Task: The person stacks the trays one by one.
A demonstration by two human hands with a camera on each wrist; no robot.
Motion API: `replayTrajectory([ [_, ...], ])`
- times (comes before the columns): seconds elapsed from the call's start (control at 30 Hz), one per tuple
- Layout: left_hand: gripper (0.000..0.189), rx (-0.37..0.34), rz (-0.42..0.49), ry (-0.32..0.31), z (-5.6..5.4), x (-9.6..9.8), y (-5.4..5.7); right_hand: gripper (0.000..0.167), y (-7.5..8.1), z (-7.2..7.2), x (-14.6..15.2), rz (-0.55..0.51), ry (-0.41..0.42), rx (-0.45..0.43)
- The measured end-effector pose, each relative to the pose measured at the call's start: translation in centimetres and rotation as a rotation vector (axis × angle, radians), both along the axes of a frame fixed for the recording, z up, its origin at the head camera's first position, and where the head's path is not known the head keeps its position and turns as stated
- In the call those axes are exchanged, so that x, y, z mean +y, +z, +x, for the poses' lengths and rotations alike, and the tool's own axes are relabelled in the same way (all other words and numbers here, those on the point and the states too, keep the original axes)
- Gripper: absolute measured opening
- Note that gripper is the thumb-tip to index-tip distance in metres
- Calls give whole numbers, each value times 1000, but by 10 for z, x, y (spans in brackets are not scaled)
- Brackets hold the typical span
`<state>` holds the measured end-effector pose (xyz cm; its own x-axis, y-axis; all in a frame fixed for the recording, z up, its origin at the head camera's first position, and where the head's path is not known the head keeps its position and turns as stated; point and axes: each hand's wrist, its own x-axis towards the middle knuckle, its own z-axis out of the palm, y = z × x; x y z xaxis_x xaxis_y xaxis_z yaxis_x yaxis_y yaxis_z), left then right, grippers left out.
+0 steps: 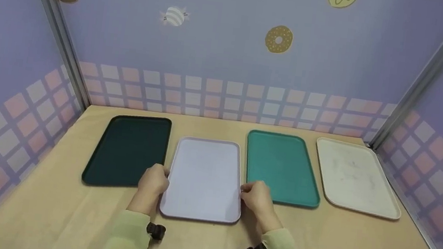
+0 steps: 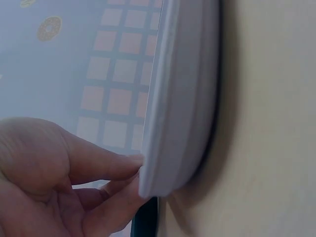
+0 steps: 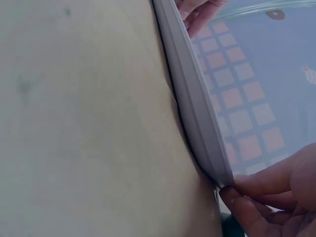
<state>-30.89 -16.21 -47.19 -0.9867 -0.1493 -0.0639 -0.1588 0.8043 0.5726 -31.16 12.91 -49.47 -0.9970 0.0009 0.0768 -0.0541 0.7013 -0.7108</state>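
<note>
A pale lavender tray [image 1: 204, 177] lies between both hands near the middle of the table. My left hand [image 1: 154, 182] pinches its left rim; in the left wrist view the thumb [image 2: 106, 160] rests on the edge with curled fingers beneath. On the opposite side, my right hand [image 1: 259, 199] pinches the right rim, thumb and fingertips [image 3: 232, 195] meeting at the edge in the right wrist view. Behind the left hand is a dark green tray [image 1: 131, 149]. A teal tray [image 1: 281, 168] lies just beyond the right hand.
Farther right lies a cream tray [image 1: 356, 179] with grey smudges. All the trays are on a tan table [image 1: 198, 248]. Purple walls [image 1: 221, 57] with doughnut pictures and a checked band enclose the back and sides, with grey metal posts [image 1: 426, 73] at the corners.
</note>
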Motion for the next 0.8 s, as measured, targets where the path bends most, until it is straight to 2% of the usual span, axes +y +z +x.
replayTrajectory([
  [0.2,38,-18,-12,-4,0,1,1,17,3,-1,5,-67,3,-47],
  [0.47,39,-16,-21,-10,0,2,2,24,11,-6,23,-398,-41,-224],
  [0.57,37,-11,-20,-2,1,2,1,28,16,-9,38,-458,-40,-212],
  [0.67,36,-1,-24,6,1,3,1,32,23,-11,58,-463,-48,-180],
  [0.8,37,4,-28,12,0,3,1,35,30,-14,86,-438,-122,-160],
])
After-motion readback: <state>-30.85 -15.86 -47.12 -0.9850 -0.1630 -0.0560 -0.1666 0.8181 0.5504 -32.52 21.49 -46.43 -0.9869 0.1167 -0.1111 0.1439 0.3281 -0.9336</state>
